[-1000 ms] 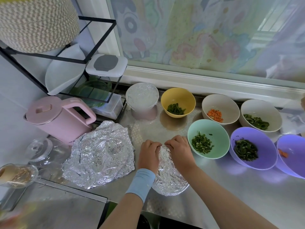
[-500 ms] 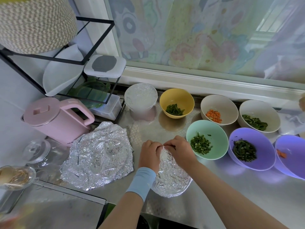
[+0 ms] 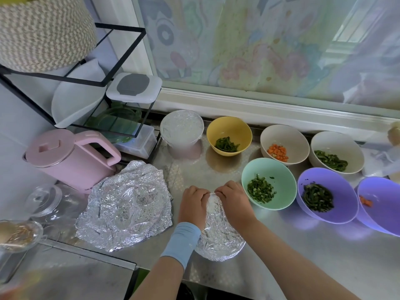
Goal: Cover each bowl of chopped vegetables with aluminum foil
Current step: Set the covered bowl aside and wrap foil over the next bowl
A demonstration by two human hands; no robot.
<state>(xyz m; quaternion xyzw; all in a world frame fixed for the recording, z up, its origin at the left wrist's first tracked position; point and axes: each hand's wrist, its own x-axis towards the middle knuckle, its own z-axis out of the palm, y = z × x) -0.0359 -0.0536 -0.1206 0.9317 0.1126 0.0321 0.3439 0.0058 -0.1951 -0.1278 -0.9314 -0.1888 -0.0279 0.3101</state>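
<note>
A foil-covered bowl stands at the counter's near edge. My left hand and my right hand both pinch the foil at its far rim, fingers curled, fingertips nearly meeting. A second foil-covered bowl stands at the back. Open bowls of chopped vegetables stand to the right: a yellow bowl, a mint bowl, a beige bowl with carrot, a beige bowl with greens, a purple bowl and a second purple bowl. A crumpled pile of foil sheets lies to the left.
A pink kettle stands left of the foil pile. A black wire rack with containers fills the back left. Glass lids and a glass dish sit at the near left. A window sill runs behind the bowls.
Both hands have drawn closer together at the far rim of the near bowl, gathering the foil there. The bowls have not moved.
</note>
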